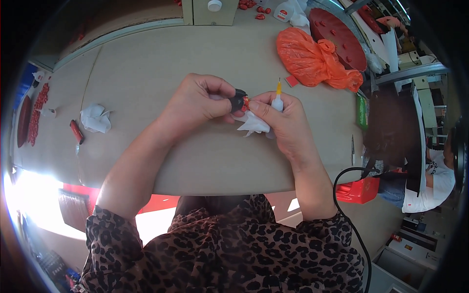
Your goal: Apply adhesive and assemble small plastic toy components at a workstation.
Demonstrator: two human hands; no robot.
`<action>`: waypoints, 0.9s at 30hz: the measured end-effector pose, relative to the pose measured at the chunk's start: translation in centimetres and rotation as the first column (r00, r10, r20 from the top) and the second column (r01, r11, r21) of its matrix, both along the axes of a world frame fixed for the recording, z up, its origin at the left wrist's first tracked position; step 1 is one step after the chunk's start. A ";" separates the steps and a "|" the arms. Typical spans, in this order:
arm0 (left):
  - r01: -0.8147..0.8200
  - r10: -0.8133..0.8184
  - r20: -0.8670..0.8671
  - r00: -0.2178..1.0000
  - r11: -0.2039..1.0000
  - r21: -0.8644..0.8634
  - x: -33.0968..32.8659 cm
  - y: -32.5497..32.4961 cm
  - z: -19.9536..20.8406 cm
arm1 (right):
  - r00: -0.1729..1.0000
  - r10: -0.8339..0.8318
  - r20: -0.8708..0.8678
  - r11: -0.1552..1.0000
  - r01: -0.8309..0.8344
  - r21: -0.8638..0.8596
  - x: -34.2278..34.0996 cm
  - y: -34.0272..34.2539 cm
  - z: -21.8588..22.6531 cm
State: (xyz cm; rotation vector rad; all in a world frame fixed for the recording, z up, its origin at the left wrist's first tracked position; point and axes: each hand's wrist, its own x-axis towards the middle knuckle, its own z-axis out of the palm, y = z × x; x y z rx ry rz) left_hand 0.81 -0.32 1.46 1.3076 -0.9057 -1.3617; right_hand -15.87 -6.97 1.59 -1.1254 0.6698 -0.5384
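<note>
Left hand (195,102): your fingers pinch a small black part (237,101) with a red bit.
Right hand (283,122): you grip a glue tube (277,100) and soft white tissue (251,124) — both above the smooth tan table (146,73).
Room: crinkly orange bag (312,58) sits well apart — bare table all around.

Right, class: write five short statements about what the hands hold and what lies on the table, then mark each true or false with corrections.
1. The left hand pinches a small black part. True.
2. The right hand holds a small white bottle with a yellow nozzle. True.
3. The crumpled orange plastic bag lies at the table's left end. False: right end.
4. The white tissue under the hands is blue. False: white.
5. A crumpled white cloth lies on the beige table. True.
</note>
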 end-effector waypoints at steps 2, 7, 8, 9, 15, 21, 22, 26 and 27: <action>0.006 -0.006 -0.009 1.000 1.000 0.020 0.1 0.0 -0.1 | 1.000 -0.003 -0.006 1.000 0.003 -0.001 0.0 -0.1 -0.3; -0.015 0.016 -0.045 0.999 1.000 0.025 -0.2 -0.1 -0.6 | 0.999 -0.014 -0.040 1.000 0.014 -0.010 0.1 -0.2 -0.6; -0.011 0.012 -0.039 0.999 1.000 0.029 -0.2 -0.1 -0.6 | 0.999 -0.021 -0.039 1.000 0.021 -0.002 0.3 -0.1 -0.5; -0.017 0.018 -0.047 0.999 1.000 0.017 -0.1 0.0 -0.7 | 0.999 -0.028 -0.039 1.000 0.028 0.006 0.3 0.0 -0.5; -0.052 0.050 -0.063 0.997 0.998 -0.021 -0.5 0.0 -1.4 | 0.999 -0.045 -0.027 0.999 0.045 -0.007 0.5 0.0 -1.0; -0.053 0.051 -0.044 0.998 0.998 -0.030 -0.7 0.1 -1.3 | 0.995 -0.059 -0.080 0.998 0.057 -0.030 0.6 0.0 -1.2; -0.050 0.049 -0.037 0.998 0.998 -0.028 -0.7 0.1 -1.3 | 0.995 -0.058 -0.080 0.998 0.056 -0.030 0.6 0.0 -1.3; -0.059 0.058 -0.025 0.998 0.998 -0.030 -0.7 0.1 -1.3 | 0.994 -0.072 -0.081 0.997 0.069 -0.029 0.8 0.0 -1.1; -0.056 0.055 -0.029 0.998 0.998 -0.034 -0.7 0.1 -1.2 | 0.994 -0.073 -0.082 0.997 0.072 -0.022 0.8 0.1 -1.0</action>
